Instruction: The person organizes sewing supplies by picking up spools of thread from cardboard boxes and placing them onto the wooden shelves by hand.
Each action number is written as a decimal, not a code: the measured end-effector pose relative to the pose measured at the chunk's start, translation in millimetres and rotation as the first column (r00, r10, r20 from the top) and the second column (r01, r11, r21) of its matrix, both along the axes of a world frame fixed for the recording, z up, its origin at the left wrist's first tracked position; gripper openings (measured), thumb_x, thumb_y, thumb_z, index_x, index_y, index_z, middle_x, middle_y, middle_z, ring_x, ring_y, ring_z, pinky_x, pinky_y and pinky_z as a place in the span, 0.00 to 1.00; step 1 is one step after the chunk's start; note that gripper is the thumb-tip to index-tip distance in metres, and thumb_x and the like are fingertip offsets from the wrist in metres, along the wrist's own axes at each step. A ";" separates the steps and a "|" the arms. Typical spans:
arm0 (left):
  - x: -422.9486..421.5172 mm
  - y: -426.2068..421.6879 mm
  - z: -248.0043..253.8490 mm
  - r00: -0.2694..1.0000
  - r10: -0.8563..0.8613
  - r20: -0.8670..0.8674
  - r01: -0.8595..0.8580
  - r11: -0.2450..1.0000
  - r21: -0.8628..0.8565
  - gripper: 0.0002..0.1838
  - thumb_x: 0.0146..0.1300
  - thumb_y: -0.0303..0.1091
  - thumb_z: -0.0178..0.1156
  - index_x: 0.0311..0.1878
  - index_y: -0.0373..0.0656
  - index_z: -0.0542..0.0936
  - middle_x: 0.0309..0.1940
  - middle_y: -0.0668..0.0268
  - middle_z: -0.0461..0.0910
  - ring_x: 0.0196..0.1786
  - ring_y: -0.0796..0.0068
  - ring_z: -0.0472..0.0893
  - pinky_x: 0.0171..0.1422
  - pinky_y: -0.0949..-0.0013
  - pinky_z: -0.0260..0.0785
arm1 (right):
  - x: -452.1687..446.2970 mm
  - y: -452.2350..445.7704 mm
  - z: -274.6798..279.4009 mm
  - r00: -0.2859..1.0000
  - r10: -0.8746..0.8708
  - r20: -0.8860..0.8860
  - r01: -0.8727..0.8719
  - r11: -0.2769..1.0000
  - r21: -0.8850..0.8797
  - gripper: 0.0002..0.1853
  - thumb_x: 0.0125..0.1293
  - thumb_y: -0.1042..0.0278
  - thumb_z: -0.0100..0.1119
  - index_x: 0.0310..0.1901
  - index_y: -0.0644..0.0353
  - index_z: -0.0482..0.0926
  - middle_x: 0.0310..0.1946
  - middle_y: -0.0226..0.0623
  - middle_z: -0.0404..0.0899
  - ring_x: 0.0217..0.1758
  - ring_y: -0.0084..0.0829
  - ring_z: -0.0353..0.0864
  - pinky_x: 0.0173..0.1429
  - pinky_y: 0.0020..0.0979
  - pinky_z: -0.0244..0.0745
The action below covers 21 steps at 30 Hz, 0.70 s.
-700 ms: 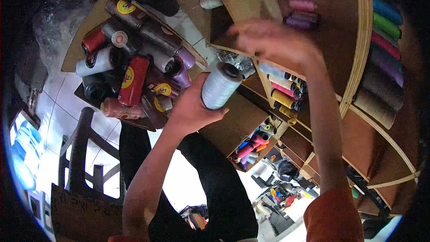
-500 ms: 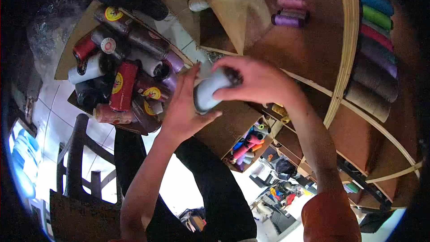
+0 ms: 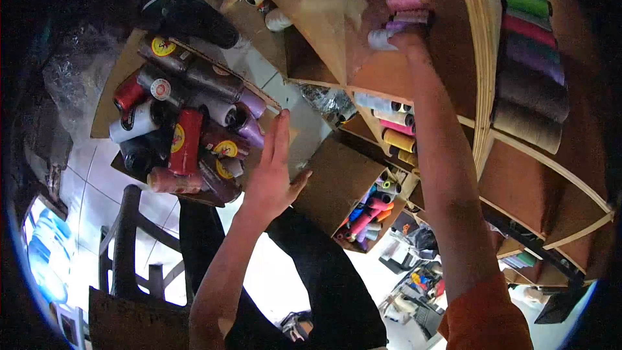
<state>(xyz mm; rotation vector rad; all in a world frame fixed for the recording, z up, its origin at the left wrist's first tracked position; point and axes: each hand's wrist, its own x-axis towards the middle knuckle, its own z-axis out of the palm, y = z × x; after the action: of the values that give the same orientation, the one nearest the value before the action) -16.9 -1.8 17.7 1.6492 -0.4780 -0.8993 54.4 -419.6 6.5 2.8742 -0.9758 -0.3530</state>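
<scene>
My right hand [image 3: 409,40] reaches up into the wooden shelf [image 3: 447,84], its fingers round one end of a pale blue thread spool [image 3: 381,40]. That spool lies just below a row of purple and pink spools [image 3: 407,1]. Lower and to the left, my left hand [image 3: 269,178] is empty, with its fingers stretched and the thumb apart. Beside it is an open cardboard box [image 3: 103,107] piled with dark, red, white and purple spools, some with yellow round labels.
More spools in blue, green, red and brown [image 3: 528,58] line a compartment at the right. Yellow and pink spools [image 3: 398,136] sit in a lower compartment. A dark chair [image 3: 126,240] stands at lower left, and a black shoe [image 3: 194,19] at upper left.
The pale blue spool has passed from my left hand to my right hand, which has moved it up and right onto the shelf. My left hand has let go and opened.
</scene>
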 end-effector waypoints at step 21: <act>-62.1 -9.5 -7.0 0.983 0.019 0.185 0.010 0.988 -0.157 0.26 0.52 0.24 0.62 0.56 0.47 0.71 0.53 0.58 0.73 0.54 0.60 0.75 0.55 0.63 0.70 | -56.7 191.8 138.7 0.998 0.008 0.054 -0.049 0.562 0.826 0.18 0.61 0.62 0.60 0.50 0.62 0.75 0.41 0.36 0.80 0.42 0.25 0.78 0.45 0.27 0.72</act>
<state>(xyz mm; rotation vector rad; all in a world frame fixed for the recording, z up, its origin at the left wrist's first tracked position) -79.0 -11.3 10.8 1.5951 -0.6562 -0.6886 -2.3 -227.8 145.2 3.7379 -0.9303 -1.0009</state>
